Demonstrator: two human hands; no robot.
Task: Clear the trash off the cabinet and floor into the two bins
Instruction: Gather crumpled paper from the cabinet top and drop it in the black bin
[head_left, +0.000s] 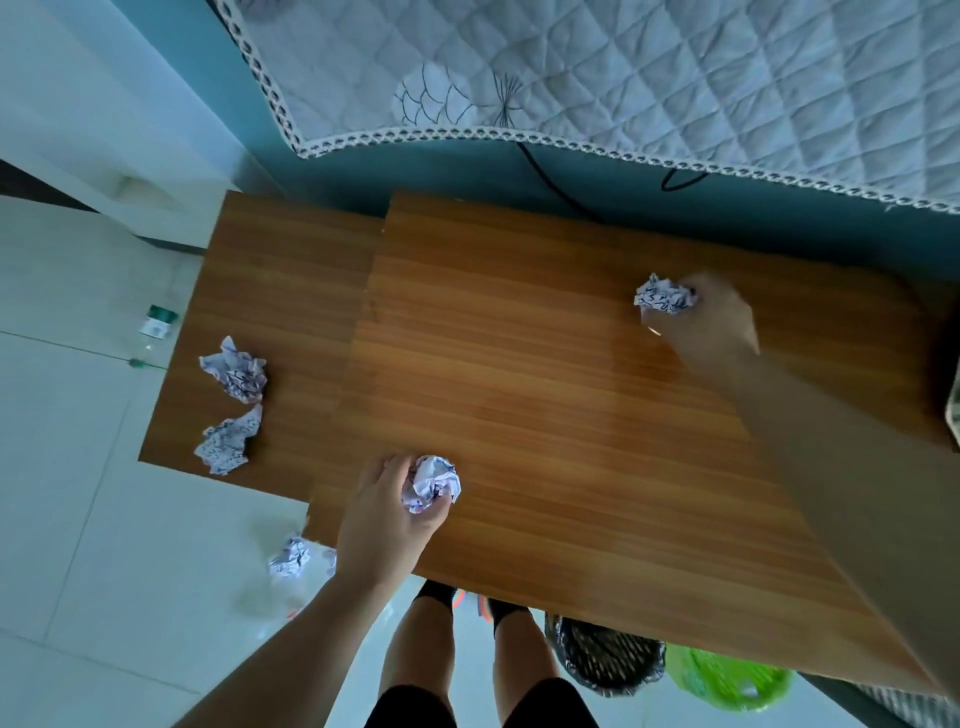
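My left hand (387, 512) curls around a crumpled paper ball (434, 483) near the front left of the wooden cabinet top (545, 395). My right hand (711, 317), blurred, closes on a second paper ball (662, 296) at the back right. Two more crumpled papers (236, 369) (228, 441) lie on the lower left section of the cabinet. Another paper ball (296, 558) lies on the floor beside the cabinet's front left corner. A clear plastic bottle (153, 330) with a green label lies on the floor at the left.
A dark mesh bin (608, 654) and a green bin (727, 680) stand on the floor under the cabinet's front edge, right of my legs. A quilted bed cover (623, 67) with a black cable hangs behind the cabinet. White tiled floor (78, 467) spreads to the left.
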